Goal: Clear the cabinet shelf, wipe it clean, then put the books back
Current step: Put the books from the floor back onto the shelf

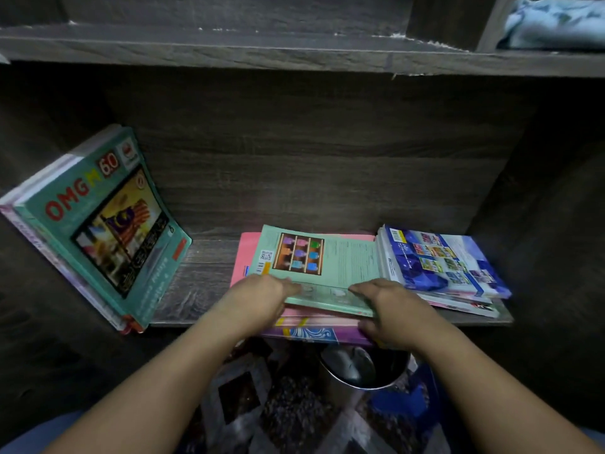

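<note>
Books are on the lower shelf (203,276) in three lots: leaning books (98,224) against the left wall, a flat stack (242,257) in the middle with a green book (343,260) on top, and a blue stack (438,260) on the right. Both hands are on the middle lot. My left hand (262,291) lies fingers-straight over the green book's near left edge, holding nothing. My right hand (391,304) has fingers on the green book, and a digit looks hooked under the stack's near right corner, so I read that as a loose grip. The grip is the main risk: with one flat palm and one corner pinch, the glossy covers can shear and the green book slides off. The stack overhangs the shelf front with a bowl (363,371) directly below on the rug (288,404), so anything that slips lands in it. I can't tell if the bowl holds water. The blue stack seems to overlap the green book's right edge, so moving the middle lot may drag it askew or off the shelf. The leaning books are bowed and propped at a steep angle, and a nudge could flop them flat. The cloth (553,24) sits on the upper shelf, well apart from all this. I can't tell from here whether the books are going out or coming back.
</note>
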### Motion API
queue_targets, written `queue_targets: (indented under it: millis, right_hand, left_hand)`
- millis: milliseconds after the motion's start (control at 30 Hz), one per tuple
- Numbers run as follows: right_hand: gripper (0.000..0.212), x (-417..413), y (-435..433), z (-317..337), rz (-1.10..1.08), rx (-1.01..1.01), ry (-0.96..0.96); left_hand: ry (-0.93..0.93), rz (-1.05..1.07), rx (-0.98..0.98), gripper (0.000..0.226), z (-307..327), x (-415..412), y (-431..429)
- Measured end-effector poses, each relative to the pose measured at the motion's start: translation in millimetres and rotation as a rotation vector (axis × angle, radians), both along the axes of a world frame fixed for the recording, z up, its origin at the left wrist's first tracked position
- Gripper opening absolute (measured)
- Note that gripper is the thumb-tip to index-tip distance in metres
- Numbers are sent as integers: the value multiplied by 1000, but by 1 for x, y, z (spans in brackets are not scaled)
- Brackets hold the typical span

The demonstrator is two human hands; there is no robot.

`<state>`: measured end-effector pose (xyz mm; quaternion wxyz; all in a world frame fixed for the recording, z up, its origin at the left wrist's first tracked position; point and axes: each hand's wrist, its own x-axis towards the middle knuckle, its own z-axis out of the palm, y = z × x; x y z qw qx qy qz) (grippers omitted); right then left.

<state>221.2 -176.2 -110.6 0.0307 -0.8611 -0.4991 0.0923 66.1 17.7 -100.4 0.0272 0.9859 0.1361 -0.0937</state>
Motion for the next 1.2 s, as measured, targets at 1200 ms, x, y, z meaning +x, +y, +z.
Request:
queue_targets:
  millis: [1200]
  right_hand:
    - [52,-47,45,-13,159,174,106]
  left_hand:
    - [-987,616,236,29,86,-56,31]
